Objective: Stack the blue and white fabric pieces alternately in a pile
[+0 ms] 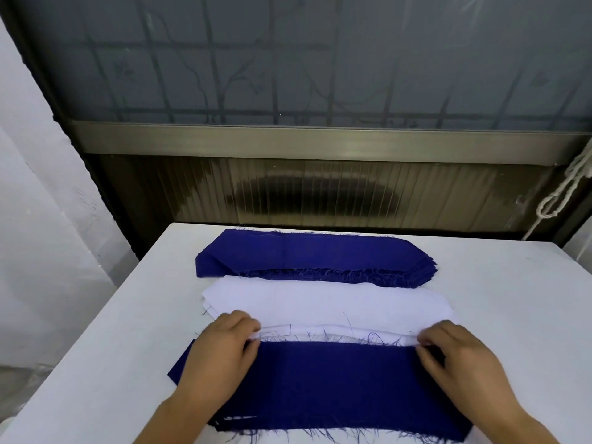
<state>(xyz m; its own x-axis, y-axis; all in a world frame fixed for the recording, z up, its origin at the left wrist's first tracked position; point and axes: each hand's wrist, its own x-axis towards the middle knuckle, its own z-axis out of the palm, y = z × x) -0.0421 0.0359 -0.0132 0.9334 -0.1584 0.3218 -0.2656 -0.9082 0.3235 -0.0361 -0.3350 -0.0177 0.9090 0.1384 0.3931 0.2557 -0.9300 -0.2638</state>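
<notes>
Near the table's front lies a pile with a blue fabric piece (pixel 333 382) on top, its edges frayed. Behind it sits a stack of white pieces (pixel 323 302), and farther back a stack of blue pieces (pixel 314 256). My left hand (pixel 221 350) pinches the near edge of a white piece (pixel 320 331) at its left end. My right hand (pixel 464 357) pinches the same white edge at its right end. Both hands rest over the far corners of the front blue piece.
The white table (pixel 512 299) ends at a far edge against a dark window frame (pixel 320 142). A white cord (pixel 563 190) hangs at the right. A white wall stands to the left.
</notes>
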